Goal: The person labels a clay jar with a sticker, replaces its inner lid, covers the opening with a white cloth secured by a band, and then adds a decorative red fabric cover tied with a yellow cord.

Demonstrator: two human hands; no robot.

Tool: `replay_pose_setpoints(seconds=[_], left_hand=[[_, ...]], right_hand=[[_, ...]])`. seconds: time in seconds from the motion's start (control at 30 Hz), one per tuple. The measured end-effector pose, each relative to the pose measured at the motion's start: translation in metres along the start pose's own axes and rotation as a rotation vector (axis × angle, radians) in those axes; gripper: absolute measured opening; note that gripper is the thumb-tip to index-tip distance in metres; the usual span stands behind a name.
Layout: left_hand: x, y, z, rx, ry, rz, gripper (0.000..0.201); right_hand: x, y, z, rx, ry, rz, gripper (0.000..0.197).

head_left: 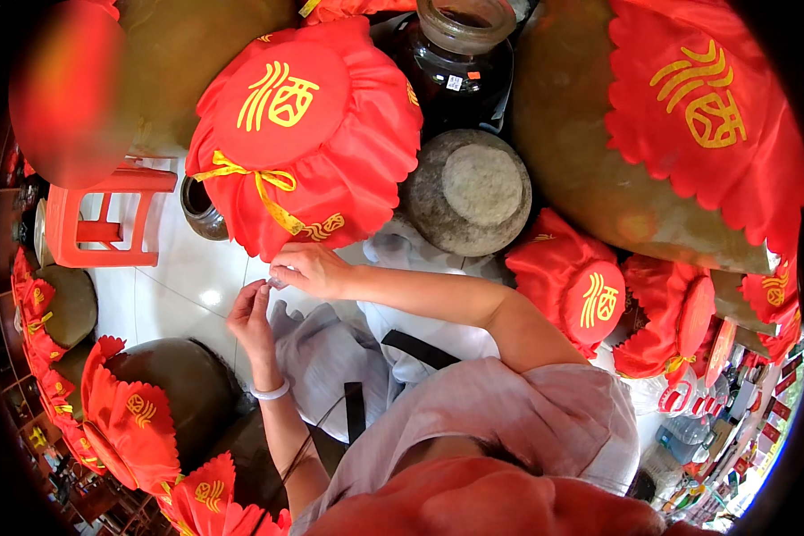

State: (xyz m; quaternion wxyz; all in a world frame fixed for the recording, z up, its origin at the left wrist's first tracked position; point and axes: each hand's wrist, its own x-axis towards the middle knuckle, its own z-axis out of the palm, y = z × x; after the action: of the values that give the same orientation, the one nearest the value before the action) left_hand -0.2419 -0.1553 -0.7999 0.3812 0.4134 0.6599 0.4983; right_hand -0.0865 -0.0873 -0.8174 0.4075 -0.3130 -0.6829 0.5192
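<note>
Just below the middle of the frame, the left hand (252, 317) and right hand (308, 270) met, fingertips pinched together on a small clear thing (274, 282), too small to identify. They worked directly under the red cloth cover (304, 134) tied with a yellow ribbon (259, 183), apparently kept close to it for reach. A red stool (107, 214) stood at left.
</note>
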Motion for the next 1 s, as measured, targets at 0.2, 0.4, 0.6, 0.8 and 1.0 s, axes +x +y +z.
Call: replay_pose_setpoints(seconds=[0.2, 0.4, 0.6, 0.8, 1.0], left_hand=[[-0.007, 0.000, 0.004, -0.099, -0.065, 0.014, 0.008], [-0.006, 0.002, 0.007, -0.065, -0.124, -0.024, 0.005], [-0.001, -0.013, 0.001, -0.116, -0.177, 0.054, 0.004], [0.000, -0.016, -0.006, -0.083, -0.135, 0.183, 0.004], [0.003, -0.021, -0.024, -0.207, 0.259, 0.121, 0.005]], right_hand=[[-0.002, 0.002, -0.001, -0.106, -0.018, 0.047, 0.021], [-0.001, 0.005, -0.001, -0.117, -0.087, 0.082, 0.024], [-0.003, -0.017, -0.004, 0.057, -0.175, 0.249, 0.028], [-0.010, -0.014, 0.009, 0.136, 0.026, 0.093, 0.030], [-0.007, -0.011, -0.004, 0.036, -0.366, 0.417, 0.028]])
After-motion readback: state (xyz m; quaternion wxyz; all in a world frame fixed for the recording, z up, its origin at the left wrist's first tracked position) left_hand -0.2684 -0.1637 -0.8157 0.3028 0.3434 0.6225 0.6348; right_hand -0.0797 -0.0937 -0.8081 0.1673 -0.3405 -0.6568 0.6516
